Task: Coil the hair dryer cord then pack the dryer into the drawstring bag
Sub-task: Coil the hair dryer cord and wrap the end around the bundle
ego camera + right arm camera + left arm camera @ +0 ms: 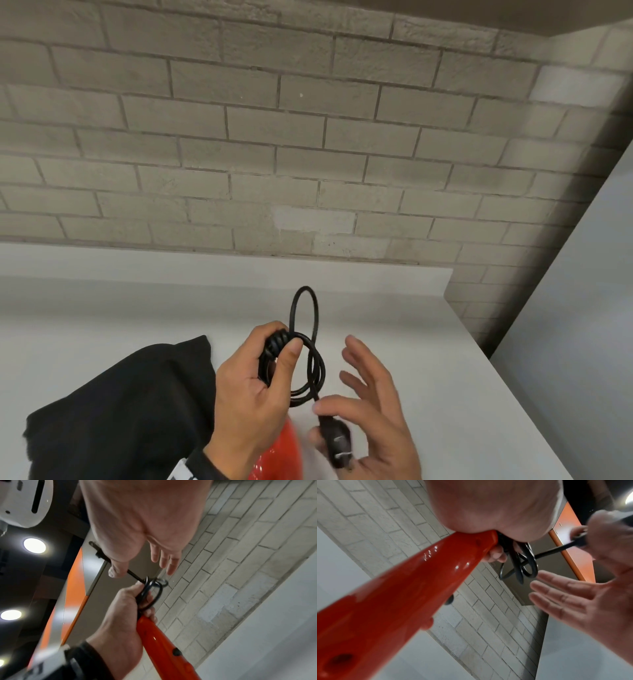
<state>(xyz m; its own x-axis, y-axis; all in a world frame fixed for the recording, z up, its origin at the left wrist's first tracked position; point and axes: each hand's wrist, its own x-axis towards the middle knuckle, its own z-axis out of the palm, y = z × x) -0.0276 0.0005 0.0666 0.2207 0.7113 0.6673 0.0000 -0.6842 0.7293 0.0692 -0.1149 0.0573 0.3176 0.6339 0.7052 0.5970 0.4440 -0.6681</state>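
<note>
Grey brick wall behind a white counter (102, 308) in the head view, black drawstring bag (120, 411) lying near left, and the left hand (253, 387) has its grip closed round the coiled cord (308, 370) and the red dryer (277, 455), while the right hand (370, 411) pinches the plug (337, 442), other fingers loose. Left wrist view: the dryer handle (402, 588) runs out of the fist with loops (522, 561) hanging past it. Right wrist view shows the same, so I'd tuck the plug through snugly, thumb clamped on the loops so nothing springs open.

1. Even, soft indoor light; two round ceiling lamps (34, 545) flare in the right wrist view.
2. Small glints speckle the red dryer (412, 572).
3. Right hand (583, 601) motion-blurred; brick lines bend at the edges.
</note>
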